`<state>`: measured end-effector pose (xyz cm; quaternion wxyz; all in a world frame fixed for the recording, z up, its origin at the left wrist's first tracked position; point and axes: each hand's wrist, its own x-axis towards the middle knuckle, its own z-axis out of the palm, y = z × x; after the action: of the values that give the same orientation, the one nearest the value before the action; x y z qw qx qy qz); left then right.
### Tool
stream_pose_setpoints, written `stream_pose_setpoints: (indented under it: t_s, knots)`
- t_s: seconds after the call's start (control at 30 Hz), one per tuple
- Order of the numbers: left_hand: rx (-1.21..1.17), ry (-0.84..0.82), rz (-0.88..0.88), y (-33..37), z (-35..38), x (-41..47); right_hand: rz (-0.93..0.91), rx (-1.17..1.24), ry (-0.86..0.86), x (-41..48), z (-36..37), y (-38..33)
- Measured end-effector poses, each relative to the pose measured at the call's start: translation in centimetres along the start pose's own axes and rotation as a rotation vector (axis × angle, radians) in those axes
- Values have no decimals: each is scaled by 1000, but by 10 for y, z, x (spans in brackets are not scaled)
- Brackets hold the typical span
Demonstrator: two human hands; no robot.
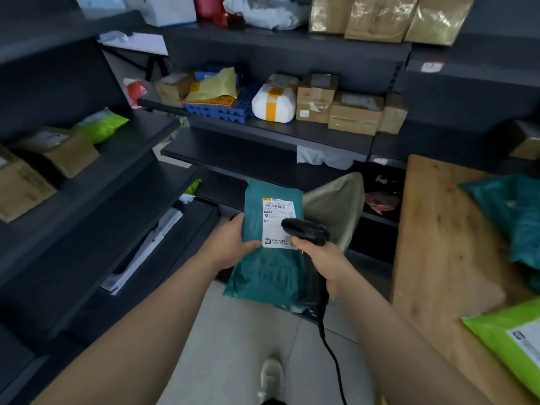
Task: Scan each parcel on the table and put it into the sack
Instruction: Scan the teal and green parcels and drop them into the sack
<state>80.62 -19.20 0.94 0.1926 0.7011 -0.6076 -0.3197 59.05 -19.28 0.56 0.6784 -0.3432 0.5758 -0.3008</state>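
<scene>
My left hand (pixel 235 242) grips the left edge of a teal plastic parcel (pixel 267 267), thumb across its front, holding it up before me. A white shipping label (pixel 277 222) faces me. My right hand (pixel 328 263) grips a black corded barcode scanner (pixel 305 230), whose head lies over the label's lower right part. Just behind the parcel stands the grey-green sack (pixel 336 206), its mouth open. On the wooden table (pixel 438 258) at the right lie another teal parcel (pixel 514 217) and a bright green parcel (pixel 508 343).
Dark shelving surrounds me: cardboard boxes (pixel 355 114), a white padded parcel (pixel 274 102) and a blue crate (pixel 219 109) ahead, boxes and a green bag (pixel 100 124) on the left racks. The scanner cable (pixel 330 355) hangs toward the pale floor, near my shoe (pixel 270 378).
</scene>
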Motion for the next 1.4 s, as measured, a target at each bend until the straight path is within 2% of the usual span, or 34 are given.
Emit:
stream_pose_setpoints:
  t_s: [0.17,0.6,0.77,0.83,0.93,0.97,1.1,1.2,1.33,1.4]
  knots:
    - [-53,-76,35,-24,22,90,64,37,127,85,-1,-1]
    - [-292,-499,-49,-71,118,280,284,233,411,238,-32,30]
    - [-227,-598,-98,-91,159,332,332,251,504,288,-41,55]
    - [-148,-592,-105,-106,173,350,338,238,524,310,-42,65]
    - [148,-513,-117,-128,189,368,364,224,528,339,-43,83]
    - [171,-510,-137,-135,195,372,372,219,527,347,-44,89]
    - [-137,-625,-215,-158,222,384,382,222,530,366,-51,112]
    - [-227,-656,-228,-170,237,386,398,217,528,373,-54,125]
    - [-399,-402,-313,-177,240,385,398,190,557,386,-52,136]
    - [-406,-340,-249,-178,229,386,387,190,567,396,-49,140]
